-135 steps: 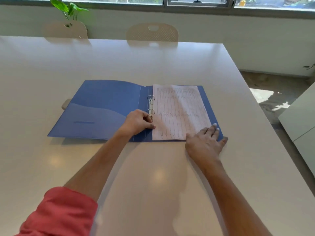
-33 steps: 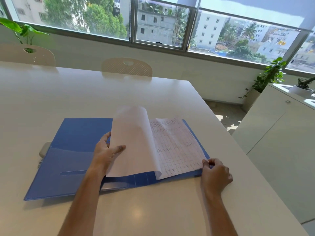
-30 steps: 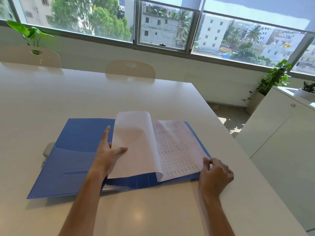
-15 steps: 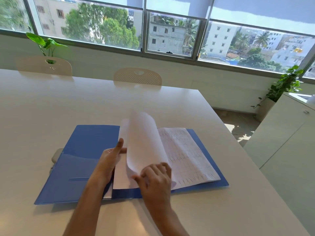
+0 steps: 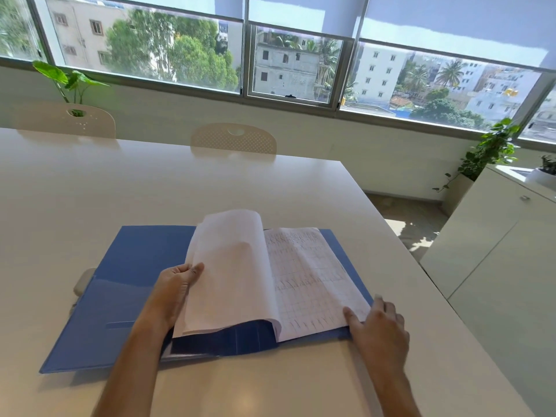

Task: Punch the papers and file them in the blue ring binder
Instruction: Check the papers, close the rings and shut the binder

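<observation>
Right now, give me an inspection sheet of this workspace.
Surface: white table, glossy, mostly bare.
Job's things: blue ring binder lying open; turned sheets arched over its middle; lined page flat on the right half.
Clutter: pale object poking out from under the binder's left edge, too hidden to identify.
Hands: left hand holds the turned sheets' edge; right hand rests on the lined page's near corner.
Cables: nothing seen.
Surroundings: windows, two chairs, potted plants, white cabinet at right.
</observation>
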{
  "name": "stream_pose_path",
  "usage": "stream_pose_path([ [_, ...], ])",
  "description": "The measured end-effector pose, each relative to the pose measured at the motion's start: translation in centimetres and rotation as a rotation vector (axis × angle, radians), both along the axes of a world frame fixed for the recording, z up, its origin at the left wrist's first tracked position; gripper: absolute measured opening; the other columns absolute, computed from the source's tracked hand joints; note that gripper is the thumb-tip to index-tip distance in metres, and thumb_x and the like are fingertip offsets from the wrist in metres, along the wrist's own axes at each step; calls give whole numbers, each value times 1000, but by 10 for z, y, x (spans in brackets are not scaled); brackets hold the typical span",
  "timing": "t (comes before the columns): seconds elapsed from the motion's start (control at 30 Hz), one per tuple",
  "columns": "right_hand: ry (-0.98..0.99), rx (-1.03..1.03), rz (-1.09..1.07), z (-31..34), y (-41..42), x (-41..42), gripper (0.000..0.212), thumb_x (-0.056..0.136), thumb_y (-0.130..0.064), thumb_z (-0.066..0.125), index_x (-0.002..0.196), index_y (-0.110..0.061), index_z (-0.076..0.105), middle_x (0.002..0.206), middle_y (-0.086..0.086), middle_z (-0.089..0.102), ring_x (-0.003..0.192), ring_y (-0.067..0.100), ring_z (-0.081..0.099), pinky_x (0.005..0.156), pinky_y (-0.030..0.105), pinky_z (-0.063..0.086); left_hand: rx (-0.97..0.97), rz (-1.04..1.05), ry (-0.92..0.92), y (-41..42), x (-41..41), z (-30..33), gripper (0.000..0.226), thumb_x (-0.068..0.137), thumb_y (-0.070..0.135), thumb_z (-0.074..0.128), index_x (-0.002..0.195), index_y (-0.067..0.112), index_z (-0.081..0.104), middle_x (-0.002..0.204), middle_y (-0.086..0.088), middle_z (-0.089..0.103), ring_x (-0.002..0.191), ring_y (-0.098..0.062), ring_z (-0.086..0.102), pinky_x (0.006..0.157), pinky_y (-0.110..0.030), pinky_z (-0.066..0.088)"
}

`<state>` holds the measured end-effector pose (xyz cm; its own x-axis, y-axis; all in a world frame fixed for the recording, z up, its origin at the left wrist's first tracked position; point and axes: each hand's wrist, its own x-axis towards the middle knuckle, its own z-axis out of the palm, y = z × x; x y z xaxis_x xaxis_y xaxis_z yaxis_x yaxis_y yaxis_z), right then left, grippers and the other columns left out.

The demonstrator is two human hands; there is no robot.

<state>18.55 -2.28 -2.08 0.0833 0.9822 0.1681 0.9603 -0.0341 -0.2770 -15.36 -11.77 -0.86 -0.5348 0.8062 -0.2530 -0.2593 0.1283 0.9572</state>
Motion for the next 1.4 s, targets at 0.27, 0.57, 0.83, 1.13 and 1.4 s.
stream_pose_path([
  [0.27, -17, -72, -20, -4, 6, 1, 59, 84, -61, 57, 122, -15, 54, 117, 8, 55, 110, 25, 52, 88, 36, 45, -18, 110, 81, -10, -8, 10, 20, 90, 25, 63, 81, 8, 71, 73, -10, 74, 59, -27, 69, 53, -32, 51],
  [0.57, 469, 156, 7, -8, 7, -1, 35, 78, -28, 78, 104, -11, 60, 96, 5, 63, 89, 27, 60, 80, 43, 50, -41, 105, 58, -35, -34, 11, 20, 85, 29, 69, 83, 10, 75, 80, -7, 76, 60, -25, 72, 46, -27, 55],
  [0.83, 620, 272, -36, -14, 11, 2, 18, 89, -23, 68, 77, -11, 60, 74, 5, 65, 65, 21, 61, 55, 23, 44, -62, 107, 83, -38, -40, 14, 14, 87, 26, 66, 90, 13, 70, 84, -9, 73, 64, -26, 69, 45, -26, 54],
  [1.13, 474, 472, 54, -13, 6, 1, 21, 93, -15, 60, 104, -1, 72, 110, 11, 71, 76, 26, 67, 80, 49, 53, -47, 84, 93, -40, -46, 14, 11, 89, 16, 62, 78, 15, 63, 79, -11, 68, 61, -29, 66, 42, -28, 53],
  [1.4, 512, 736, 246, 19, -21, -40, 35, 95, -28, 46, 98, -6, 73, 104, 8, 72, 89, 22, 65, 79, 50, 53, -6, 105, 105, -37, -53, 7, 26, 83, -2, 60, 97, 20, 58, 91, -15, 64, 71, -35, 63, 60, -39, 51],
])
